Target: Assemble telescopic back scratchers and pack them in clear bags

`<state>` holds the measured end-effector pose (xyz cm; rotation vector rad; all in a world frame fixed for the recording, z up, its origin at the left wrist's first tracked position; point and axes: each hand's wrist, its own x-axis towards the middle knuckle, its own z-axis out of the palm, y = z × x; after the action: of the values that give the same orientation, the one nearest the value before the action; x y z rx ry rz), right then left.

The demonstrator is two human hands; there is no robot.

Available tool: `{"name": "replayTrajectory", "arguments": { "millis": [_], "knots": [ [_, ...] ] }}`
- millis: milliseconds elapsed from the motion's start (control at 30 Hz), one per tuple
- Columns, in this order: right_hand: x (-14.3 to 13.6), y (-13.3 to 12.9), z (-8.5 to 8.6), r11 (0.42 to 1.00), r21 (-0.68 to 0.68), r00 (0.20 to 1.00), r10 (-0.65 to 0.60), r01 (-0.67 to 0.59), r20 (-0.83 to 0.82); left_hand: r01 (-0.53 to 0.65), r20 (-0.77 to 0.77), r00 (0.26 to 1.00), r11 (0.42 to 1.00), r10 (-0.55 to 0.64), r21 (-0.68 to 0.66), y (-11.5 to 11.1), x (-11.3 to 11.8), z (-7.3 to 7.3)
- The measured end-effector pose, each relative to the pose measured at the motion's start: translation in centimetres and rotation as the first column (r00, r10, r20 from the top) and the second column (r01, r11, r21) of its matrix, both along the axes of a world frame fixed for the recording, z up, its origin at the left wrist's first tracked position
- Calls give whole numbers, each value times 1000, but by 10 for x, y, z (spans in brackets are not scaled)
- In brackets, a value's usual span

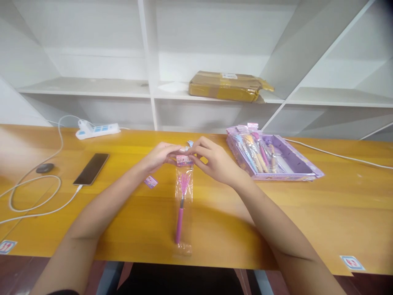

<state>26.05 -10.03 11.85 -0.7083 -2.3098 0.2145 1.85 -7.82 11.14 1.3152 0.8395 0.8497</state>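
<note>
A pink hand-shaped back scratcher [179, 221] lies inside a clear plastic bag [188, 205], handle pointing towards me. At the bag's top is a pink-and-purple printed card [183, 160]. My left hand [161, 157] pinches the bag's top edge from the left, its fingertips partly hidden. From the right, my right hand [211, 159] pinches the same edge with thumb and fingers, beside the card. Just beyond my fingers shows a small light-blue hand-shaped head [190, 143]; the rest of it is hidden. Left of the bag, a small purple card [150, 182] rests on the table.
On the right stands a purple display box [303, 177] with several bagged scratchers [253, 151]. A phone [91, 169] on a white cable, a black mouse-like object [44, 168] and a power strip [101, 130] are on the left. A taped carton [225, 86] sits on the shelf behind.
</note>
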Motion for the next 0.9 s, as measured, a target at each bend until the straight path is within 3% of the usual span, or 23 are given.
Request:
{"name": "replayTrajectory", "arguments": {
  "millis": [467, 700, 900],
  "knots": [
    [0, -2, 1, 997, -71, 1000, 11, -12, -19, -38, 37, 999, 999, 36, 36, 5, -2, -5],
    [-3, 4, -4, 978, -176, 984, -132, 111, -115, 47, -8, 999, 996, -47, 78, 1, -1, -3],
    [-6, 12, -9, 993, -74, 976, -108, 96, -189, 126, -92, 989, 981, -113, 148, 0, -1, -5]
  ]
}}
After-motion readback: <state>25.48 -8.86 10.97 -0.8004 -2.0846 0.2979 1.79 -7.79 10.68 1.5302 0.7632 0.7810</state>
